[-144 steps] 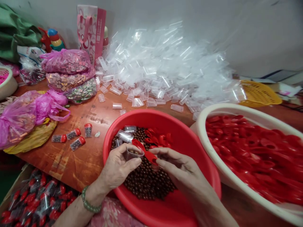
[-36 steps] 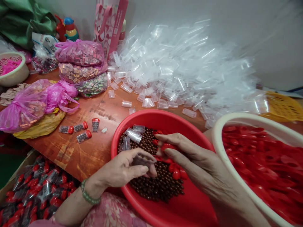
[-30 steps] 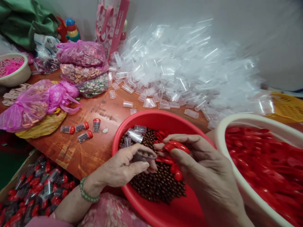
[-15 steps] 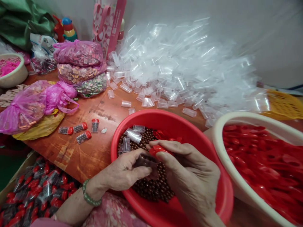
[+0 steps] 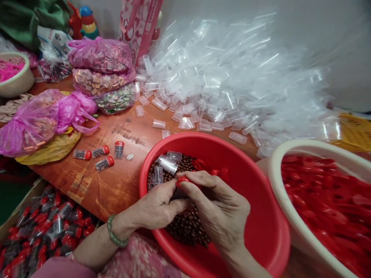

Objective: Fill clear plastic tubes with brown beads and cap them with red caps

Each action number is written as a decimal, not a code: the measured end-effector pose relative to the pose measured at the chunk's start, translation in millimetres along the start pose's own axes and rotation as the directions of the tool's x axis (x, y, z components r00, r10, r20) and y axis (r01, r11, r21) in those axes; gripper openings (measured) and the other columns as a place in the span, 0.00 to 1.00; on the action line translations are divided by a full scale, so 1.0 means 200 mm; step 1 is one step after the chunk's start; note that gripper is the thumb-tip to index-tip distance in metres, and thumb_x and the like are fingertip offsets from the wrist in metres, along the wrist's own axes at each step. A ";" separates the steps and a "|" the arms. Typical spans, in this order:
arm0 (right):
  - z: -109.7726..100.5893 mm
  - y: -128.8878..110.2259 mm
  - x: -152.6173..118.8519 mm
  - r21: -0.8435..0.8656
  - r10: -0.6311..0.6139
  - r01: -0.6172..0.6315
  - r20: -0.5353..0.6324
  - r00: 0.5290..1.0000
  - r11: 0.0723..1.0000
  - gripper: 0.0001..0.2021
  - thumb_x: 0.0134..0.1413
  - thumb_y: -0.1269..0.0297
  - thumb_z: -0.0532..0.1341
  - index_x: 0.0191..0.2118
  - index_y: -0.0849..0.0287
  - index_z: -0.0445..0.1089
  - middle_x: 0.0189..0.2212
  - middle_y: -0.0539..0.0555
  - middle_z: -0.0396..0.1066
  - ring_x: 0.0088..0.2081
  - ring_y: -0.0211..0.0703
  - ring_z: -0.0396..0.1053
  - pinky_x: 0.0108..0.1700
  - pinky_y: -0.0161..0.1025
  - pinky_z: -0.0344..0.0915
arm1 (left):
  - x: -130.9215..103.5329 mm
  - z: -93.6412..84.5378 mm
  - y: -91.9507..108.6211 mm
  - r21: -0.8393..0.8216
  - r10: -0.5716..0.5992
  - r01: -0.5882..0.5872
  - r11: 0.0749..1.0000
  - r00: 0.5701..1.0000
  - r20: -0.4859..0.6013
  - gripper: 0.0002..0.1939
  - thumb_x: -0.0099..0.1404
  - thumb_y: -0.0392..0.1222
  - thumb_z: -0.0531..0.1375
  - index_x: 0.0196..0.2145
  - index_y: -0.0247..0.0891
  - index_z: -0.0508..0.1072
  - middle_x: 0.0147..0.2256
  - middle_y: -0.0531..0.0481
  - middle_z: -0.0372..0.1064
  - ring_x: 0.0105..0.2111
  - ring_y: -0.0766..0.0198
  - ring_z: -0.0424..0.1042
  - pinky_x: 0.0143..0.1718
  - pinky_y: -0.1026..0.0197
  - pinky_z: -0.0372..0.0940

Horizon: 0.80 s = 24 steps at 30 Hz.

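Note:
Over the red basin (image 5: 262, 208), my left hand (image 5: 156, 206) is closed around a small clear plastic container (image 5: 180, 194), mostly hidden by the fingers. My right hand (image 5: 222, 210) pinches a red cap (image 5: 182, 180) at the container's mouth, thumb and fingers pressed on it. Whether the cap is fully seated I cannot tell. Below both hands lie dark brown beads (image 5: 188, 229) in the basin. Several empty clear containers (image 5: 168, 164) rest on the beads at the left, and loose red caps (image 5: 199, 164) lie at the back.
Capped containers with dark beads (image 5: 104, 164) lie on the table (image 5: 116, 185) to the left. A box of similar ones (image 5: 55, 227) stands lower left. Clear containers (image 5: 226, 92) are heaped behind the basin. At right stands a cream tub (image 5: 275, 166) of red caps. Bagged pieces (image 5: 100, 81) sit back left.
My right hand has brought the red cap down and left onto the container held in my left hand. The view has shifted slightly, so the surroundings appear a little farther right.

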State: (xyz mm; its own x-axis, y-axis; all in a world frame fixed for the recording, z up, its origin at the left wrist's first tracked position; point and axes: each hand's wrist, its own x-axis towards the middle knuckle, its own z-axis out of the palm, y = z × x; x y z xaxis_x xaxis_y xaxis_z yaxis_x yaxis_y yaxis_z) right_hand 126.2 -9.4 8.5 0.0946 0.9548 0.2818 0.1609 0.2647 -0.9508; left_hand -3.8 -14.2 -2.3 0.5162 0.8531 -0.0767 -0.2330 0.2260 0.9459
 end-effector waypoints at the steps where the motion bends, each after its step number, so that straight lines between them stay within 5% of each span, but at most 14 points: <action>1: 0.00 0.01 0.00 -0.017 -0.023 0.023 -0.001 1.000 1.000 0.08 0.46 0.74 0.67 0.33 0.54 0.76 0.29 0.49 0.77 0.31 0.38 0.74 0.35 0.35 0.72 | 0.00 0.00 0.00 -0.019 0.001 -0.001 1.000 1.000 -0.007 0.14 0.65 0.38 0.56 0.49 0.37 0.70 0.42 0.48 0.68 0.45 0.63 0.66 0.53 0.58 0.58; 7: -0.06 0.06 0.01 -0.115 0.001 0.010 0.095 0.995 0.993 0.09 0.51 0.71 0.64 0.39 0.52 0.76 0.33 0.51 0.78 0.34 0.39 0.75 0.38 0.34 0.73 | 0.02 0.00 -0.02 -0.142 -0.132 0.128 0.981 0.991 -0.019 0.13 0.64 0.42 0.57 0.43 0.33 0.68 0.30 0.53 0.61 0.29 0.69 0.62 0.34 0.63 0.61; 11: -0.08 0.06 0.01 -0.088 0.076 -0.067 0.096 0.993 0.994 0.08 0.52 0.69 0.64 0.38 0.53 0.77 0.35 0.52 0.78 0.36 0.40 0.76 0.40 0.36 0.74 | 0.03 0.00 -0.01 -0.016 -0.131 0.131 0.991 0.991 -0.030 0.09 0.64 0.38 0.55 0.42 0.32 0.67 0.30 0.52 0.61 0.30 0.68 0.61 0.35 0.62 0.60; 18: -0.05 0.05 0.01 -0.039 0.049 -0.047 0.059 0.997 0.998 0.08 0.51 0.69 0.65 0.38 0.52 0.77 0.33 0.51 0.79 0.34 0.39 0.76 0.39 0.35 0.74 | 0.03 0.00 0.01 0.052 -0.043 0.045 0.998 0.998 -0.037 0.17 0.66 0.39 0.54 0.52 0.35 0.67 0.37 0.49 0.66 0.37 0.64 0.64 0.46 0.59 0.61; 24: -0.05 0.06 0.00 -0.030 0.077 -0.077 0.015 0.997 0.997 0.08 0.50 0.69 0.66 0.37 0.52 0.77 0.33 0.51 0.79 0.34 0.39 0.76 0.39 0.34 0.74 | 0.04 0.00 0.00 0.082 -0.112 0.115 0.990 0.993 -0.046 0.17 0.65 0.40 0.54 0.51 0.33 0.68 0.34 0.50 0.65 0.33 0.65 0.63 0.40 0.60 0.62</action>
State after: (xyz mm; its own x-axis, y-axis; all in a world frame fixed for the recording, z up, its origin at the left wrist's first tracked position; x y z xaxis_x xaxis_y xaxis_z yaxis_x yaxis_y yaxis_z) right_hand 138.5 -7.8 -1.8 0.0920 0.9743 0.2059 0.1821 0.1868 -0.9654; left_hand 0.0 -8.0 -3.5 0.5003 0.8433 -0.1965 -0.1032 0.2833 0.9535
